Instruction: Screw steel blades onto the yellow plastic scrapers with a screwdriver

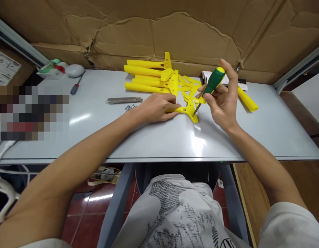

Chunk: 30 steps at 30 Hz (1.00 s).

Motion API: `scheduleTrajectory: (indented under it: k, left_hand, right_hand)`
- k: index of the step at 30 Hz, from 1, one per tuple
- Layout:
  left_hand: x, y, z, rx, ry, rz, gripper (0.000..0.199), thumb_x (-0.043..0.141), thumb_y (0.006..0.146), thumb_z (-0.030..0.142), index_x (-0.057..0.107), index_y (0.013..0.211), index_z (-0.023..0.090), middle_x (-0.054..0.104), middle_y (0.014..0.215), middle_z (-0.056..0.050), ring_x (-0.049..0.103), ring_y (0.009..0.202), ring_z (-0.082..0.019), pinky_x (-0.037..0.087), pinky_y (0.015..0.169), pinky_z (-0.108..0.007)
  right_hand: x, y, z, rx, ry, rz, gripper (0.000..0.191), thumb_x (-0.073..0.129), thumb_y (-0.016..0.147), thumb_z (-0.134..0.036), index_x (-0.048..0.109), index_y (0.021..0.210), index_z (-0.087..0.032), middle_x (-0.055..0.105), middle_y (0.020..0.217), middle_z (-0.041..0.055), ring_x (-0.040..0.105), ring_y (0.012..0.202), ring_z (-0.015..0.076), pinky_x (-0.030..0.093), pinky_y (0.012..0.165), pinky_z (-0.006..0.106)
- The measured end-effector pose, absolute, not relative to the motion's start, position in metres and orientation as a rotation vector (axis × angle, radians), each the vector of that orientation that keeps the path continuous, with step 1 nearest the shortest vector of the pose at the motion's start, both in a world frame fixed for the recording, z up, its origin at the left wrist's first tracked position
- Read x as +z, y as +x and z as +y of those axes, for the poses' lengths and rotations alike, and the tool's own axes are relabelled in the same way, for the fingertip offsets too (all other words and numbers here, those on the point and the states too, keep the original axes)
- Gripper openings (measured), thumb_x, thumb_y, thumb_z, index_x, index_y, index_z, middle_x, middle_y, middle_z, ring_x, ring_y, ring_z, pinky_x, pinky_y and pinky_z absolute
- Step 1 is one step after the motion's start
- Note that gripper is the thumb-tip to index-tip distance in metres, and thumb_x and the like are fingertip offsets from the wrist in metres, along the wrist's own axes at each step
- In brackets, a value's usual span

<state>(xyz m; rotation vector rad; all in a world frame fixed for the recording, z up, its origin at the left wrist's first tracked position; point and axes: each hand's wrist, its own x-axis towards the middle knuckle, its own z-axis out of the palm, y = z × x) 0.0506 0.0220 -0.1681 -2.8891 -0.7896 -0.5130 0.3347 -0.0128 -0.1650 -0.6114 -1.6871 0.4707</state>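
Note:
My right hand [221,100] is closed around a screwdriver [213,82] with a green and yellow handle. The screwdriver slants down to the left, its metal tip at the wide end of a yellow plastic scraper [191,111]. Lying on the table, this scraper has its handle under my left hand [159,107], whose fingers wrap over it. Just beyond my left hand is a stack of similar yellow scrapers [149,71]. Several loose flat yellow pieces [186,82] lie beside the stack, behind the screwdriver.
Left of my hand lie a bundle of metal blades [124,100] and a small pile of screws [130,107]. A second screwdriver [76,86] and a white rounded object [74,70] are farther left. A yellow tube-shaped handle [247,99] lies at right. Cardboard [149,31] lines the back.

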Motion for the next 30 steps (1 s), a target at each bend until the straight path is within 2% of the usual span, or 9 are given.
scheduleTrajectory:
  k: [7, 11, 16, 19, 22, 25, 28, 30]
  left_hand:
    - [-0.174, 0.052, 0.023, -0.613, -2.888, -0.872, 0.029, 0.069, 0.107, 0.040, 0.089, 0.117, 0.022, 0.081, 0.114, -0.012, 0.077, 0.097, -0.027, 0.052, 0.078, -0.035]
    - [-0.170, 0.054, 0.021, -0.511, -2.854, -0.814, 0.032, 0.064, 0.110, 0.039, 0.089, 0.118, 0.021, 0.081, 0.112, -0.012, 0.077, 0.095, -0.027, 0.049, 0.074, -0.035]
    - [-0.165, 0.055, 0.019, -0.484, -2.828, -0.779, 0.036, 0.060, 0.115, 0.040, 0.089, 0.119, 0.020, 0.080, 0.108, -0.013, 0.077, 0.092, -0.028, 0.045, 0.071, -0.038]
    - [-0.165, 0.055, 0.019, -0.459, -2.818, -0.784, 0.034, 0.061, 0.114, 0.038, 0.089, 0.120, 0.020, 0.080, 0.111, -0.012, 0.077, 0.094, -0.028, 0.045, 0.071, -0.038]
    - [-0.165, 0.054, 0.018, -0.432, -2.820, -0.784, 0.035, 0.060, 0.114, 0.038, 0.088, 0.122, 0.020, 0.081, 0.116, -0.013, 0.077, 0.096, -0.028, 0.044, 0.071, -0.037]
    - [-0.165, 0.053, 0.016, -0.432, -2.823, -0.783, 0.036, 0.059, 0.114, 0.039, 0.089, 0.124, 0.020, 0.080, 0.116, -0.013, 0.077, 0.096, -0.028, 0.044, 0.071, -0.037]
    - [-0.164, 0.052, 0.017, -0.440, -2.824, -0.783, 0.038, 0.058, 0.115, 0.042, 0.089, 0.125, 0.021, 0.079, 0.112, -0.012, 0.075, 0.095, -0.028, 0.044, 0.071, -0.037]
    - [-0.165, 0.052, 0.018, -0.451, -2.830, -0.773, 0.039, 0.057, 0.115, 0.043, 0.089, 0.122, 0.021, 0.079, 0.109, -0.012, 0.074, 0.092, -0.027, 0.044, 0.071, -0.037]
  right_hand:
    - [-0.169, 0.337, -0.009, 0.517, -0.600, -1.723, 0.078, 0.073, 0.107, -0.072, 0.038, 0.173, -0.052, 0.083, 0.120, 0.0025, 0.085, 0.104, 0.0276, 0.077, 0.095, 0.052]
    - [-0.161, 0.343, -0.007, 0.594, -0.530, -1.795, 0.076, 0.073, 0.107, -0.073, 0.041, 0.171, -0.050, 0.084, 0.126, 0.0037, 0.087, 0.112, 0.0289, 0.077, 0.099, 0.053]
    - [-0.148, 0.348, -0.011, 0.777, -0.459, -1.881, 0.071, 0.077, 0.107, -0.064, 0.045, 0.168, -0.046, 0.084, 0.130, 0.0043, 0.087, 0.116, 0.0314, 0.077, 0.102, 0.058]
    - [-0.149, 0.347, -0.011, 0.712, -0.489, -1.883, 0.070, 0.075, 0.109, -0.066, 0.044, 0.168, -0.045, 0.083, 0.122, 0.0036, 0.087, 0.115, 0.0307, 0.078, 0.099, 0.056]
    - [-0.157, 0.345, -0.007, 0.516, -0.543, -1.861, 0.077, 0.082, 0.102, -0.069, 0.044, 0.166, -0.047, 0.080, 0.114, 0.0016, 0.086, 0.105, 0.0290, 0.079, 0.087, 0.049]
    - [-0.166, 0.341, -0.007, 0.306, -0.664, -1.822, 0.089, 0.093, 0.092, -0.071, 0.045, 0.164, -0.050, 0.077, 0.132, 0.0046, 0.084, 0.106, 0.0308, 0.077, 0.076, 0.044]
    - [-0.171, 0.336, -0.011, 0.147, -0.768, -1.800, 0.097, 0.092, 0.090, -0.075, 0.039, 0.168, -0.051, 0.068, 0.156, 0.0090, 0.082, 0.115, 0.0348, 0.076, 0.077, 0.047]
    - [-0.174, 0.332, -0.013, 0.078, -0.791, -1.802, 0.096, 0.086, 0.094, -0.078, 0.035, 0.171, -0.050, 0.065, 0.161, 0.0105, 0.081, 0.114, 0.0344, 0.076, 0.080, 0.049]
